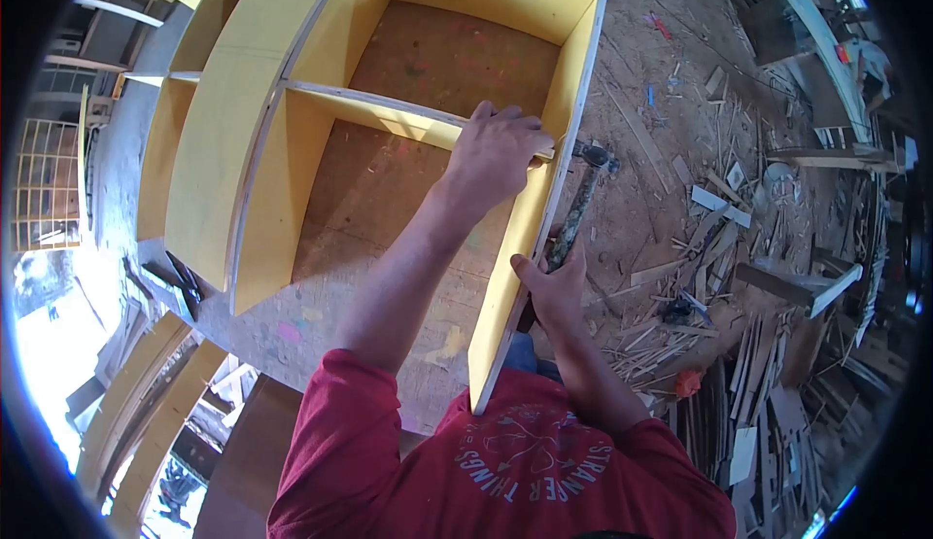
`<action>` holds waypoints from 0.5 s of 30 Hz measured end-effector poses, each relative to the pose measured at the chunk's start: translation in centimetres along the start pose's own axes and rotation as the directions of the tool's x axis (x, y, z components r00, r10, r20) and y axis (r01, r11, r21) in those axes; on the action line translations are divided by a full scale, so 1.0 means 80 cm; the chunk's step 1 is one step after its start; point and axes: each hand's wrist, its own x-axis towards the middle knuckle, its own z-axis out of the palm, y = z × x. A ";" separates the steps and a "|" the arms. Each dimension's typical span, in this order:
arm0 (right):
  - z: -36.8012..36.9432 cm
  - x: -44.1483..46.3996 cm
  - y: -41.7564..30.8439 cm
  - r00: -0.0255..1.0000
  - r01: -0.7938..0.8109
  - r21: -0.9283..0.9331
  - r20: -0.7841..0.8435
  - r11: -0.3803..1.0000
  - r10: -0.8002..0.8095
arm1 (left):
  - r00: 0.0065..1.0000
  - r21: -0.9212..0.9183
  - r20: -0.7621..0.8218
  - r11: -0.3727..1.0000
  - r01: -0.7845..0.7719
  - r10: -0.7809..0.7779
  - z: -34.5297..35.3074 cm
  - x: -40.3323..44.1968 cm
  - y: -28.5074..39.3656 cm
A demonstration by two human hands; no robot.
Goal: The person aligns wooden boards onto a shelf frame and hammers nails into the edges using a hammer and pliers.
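Observation:
A yellow wooden shelf frame (262,208) with several compartments lies in front of me. My left hand (491,165) is closed over the right end of a cross divider (394,116), where it meets the long side board (503,306). The left fingertips curl over the top edge and are partly hidden. My right hand (559,291) is wrapped round the handle of a hammer (585,194) on the outer side of that board. Its thumb rests over the board's top edge. The hammer's head points away from me, just beyond the left hand.
Wood offcuts (695,257) and strips litter the floor on the right. More boards (777,393) are stacked at the lower right. Curved yellow panels (126,393) stand at the lower left. Another person (865,63) is partly visible at the far right.

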 end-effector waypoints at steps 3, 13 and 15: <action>0.000 0.000 0.000 1.000 -0.002 -0.018 -0.010 1.000 0.002 | 1.000 -0.018 0.004 1.000 0.018 -0.018 0.004 -0.001 -0.001; 0.003 0.002 0.002 1.000 -0.018 -0.023 -0.006 1.000 0.018 | 1.000 -0.030 0.005 0.999 0.020 -0.020 -0.002 -0.002 0.003; 0.002 0.002 0.007 1.000 -0.016 -0.047 -0.016 0.999 0.015 | 1.000 -0.030 0.000 0.999 0.016 -0.016 -0.003 0.000 0.005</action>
